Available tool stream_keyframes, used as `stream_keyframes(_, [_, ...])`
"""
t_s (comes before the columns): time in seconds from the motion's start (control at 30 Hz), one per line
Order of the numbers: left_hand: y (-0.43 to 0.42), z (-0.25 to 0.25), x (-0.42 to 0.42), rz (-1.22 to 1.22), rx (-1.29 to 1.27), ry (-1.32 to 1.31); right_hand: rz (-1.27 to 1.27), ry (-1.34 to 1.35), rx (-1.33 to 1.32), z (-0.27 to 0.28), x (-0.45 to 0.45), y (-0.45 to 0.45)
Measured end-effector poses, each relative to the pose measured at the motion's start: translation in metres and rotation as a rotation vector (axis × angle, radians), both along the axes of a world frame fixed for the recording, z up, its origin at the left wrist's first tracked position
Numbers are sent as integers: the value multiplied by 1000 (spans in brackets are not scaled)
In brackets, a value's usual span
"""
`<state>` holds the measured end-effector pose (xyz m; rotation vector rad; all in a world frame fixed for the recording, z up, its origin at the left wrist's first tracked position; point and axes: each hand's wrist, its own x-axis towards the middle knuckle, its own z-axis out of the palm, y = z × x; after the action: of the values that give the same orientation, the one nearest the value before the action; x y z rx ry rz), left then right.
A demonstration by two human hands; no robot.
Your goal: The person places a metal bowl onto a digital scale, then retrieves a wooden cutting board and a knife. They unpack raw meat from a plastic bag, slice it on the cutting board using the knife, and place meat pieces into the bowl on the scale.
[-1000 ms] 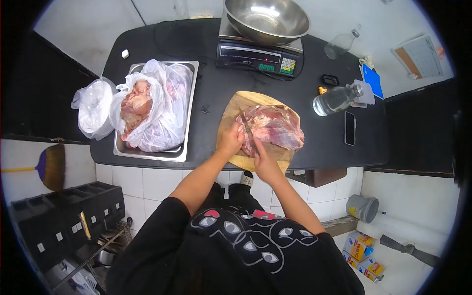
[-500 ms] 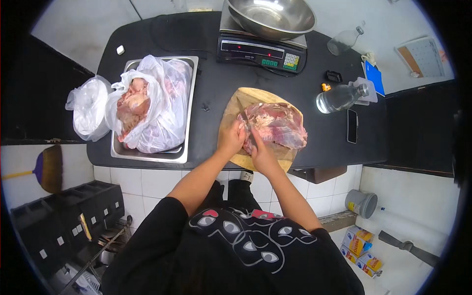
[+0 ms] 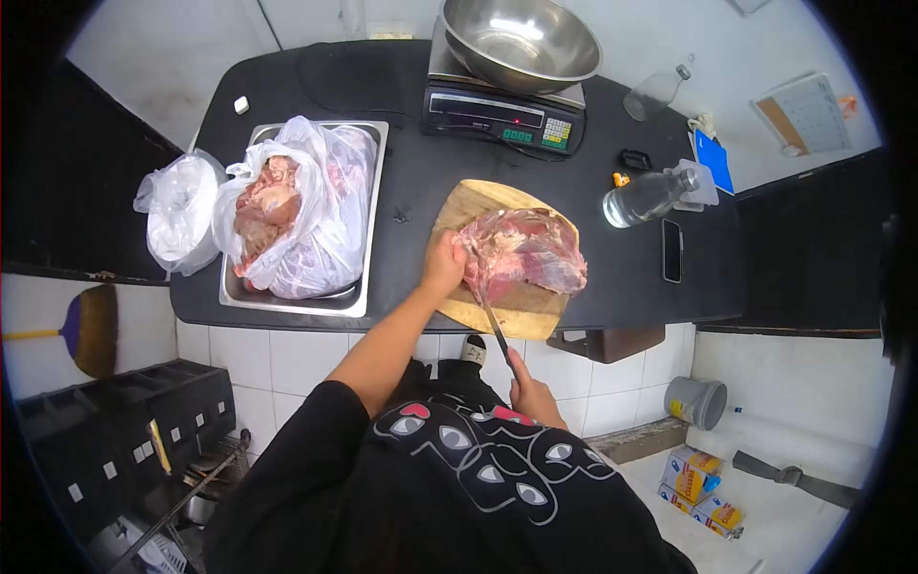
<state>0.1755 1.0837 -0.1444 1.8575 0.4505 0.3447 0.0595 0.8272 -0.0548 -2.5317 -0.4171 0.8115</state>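
Note:
A large piece of raw meat (image 3: 531, 251) lies spread on a wooden cutting board (image 3: 469, 199) near the table's front edge. My left hand (image 3: 444, 264) is closed on the meat's left end. In my right hand (image 3: 536, 399) is the handle of a knife (image 3: 496, 328), held low in front of my body, past the table edge. The blade points up and away from me, its tip at the meat's lower left edge. Whether the tip is inside the meat I cannot tell.
Left of the board, a steel tray (image 3: 375, 220) holds plastic bags (image 3: 316, 249) of meat; a roll of clear bags (image 3: 182, 215) sits beside it. Behind are a digital scale (image 3: 502, 124) and steel bowl (image 3: 521, 48). A glass bottle (image 3: 650, 197) and phone (image 3: 672, 251) lie right.
My right hand has drawn the knife back toward my body, from across the meat to below the board. My left hand stays at the meat's left end. The view has shifted slightly.

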Motion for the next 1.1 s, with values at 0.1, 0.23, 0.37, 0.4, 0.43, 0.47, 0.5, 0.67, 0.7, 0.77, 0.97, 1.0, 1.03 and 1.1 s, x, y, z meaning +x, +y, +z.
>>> stream_keyframes(0.1, [21, -6, -2, -164, -68, 183, 37, 40, 40, 25, 1, -14])
stream_keyframes(0.23, [23, 15, 8, -245, -29, 451, -51, -83, 188, 34, 7, -9])
stream_keyframes(0.37, [9, 38, 3, -198, 301, 331, -80, -172, 271, 11, 27, 31])
stream_keyframes(0.4, [14, 33, 1, -208, 285, 313, -84, -161, 265, 3, 31, 38])
stream_keyframes(0.43, [19, 29, 1, -221, 269, 295, -91, -151, 259, -1, 36, 44])
stream_keyframes(0.47, [20, 27, 1, -216, 261, 277, -73, -182, 259, -4, 38, 48])
stream_keyframes(0.5, [22, 24, -1, -211, 249, 261, -60, -185, 247, -6, 39, 51])
stream_keyframes(0.67, [24, 16, -6, -208, 240, 155, -17, -153, 104, -5, 41, 57])
stream_keyframes(0.7, [25, 15, -8, -209, 258, 185, -16, -144, 104, -4, 40, 59])
stream_keyframes(0.77, [27, 15, -15, -190, 349, 178, -9, -126, 107, -4, 39, 65])
stream_keyframes(0.97, [26, -1, -23, -92, 619, -100, 11, -145, 81, -10, 35, 79])
stream_keyframes(1.0, [27, -2, -21, -79, 616, -126, 10, -137, 80, -11, 35, 82])
stream_keyframes(1.03, [28, -4, -23, -67, 615, -152, 8, -127, 82, -13, 38, 88])
stream_keyframes(1.1, [31, -1, -25, -109, 593, -168, 8, -150, 108, -22, 53, 102])
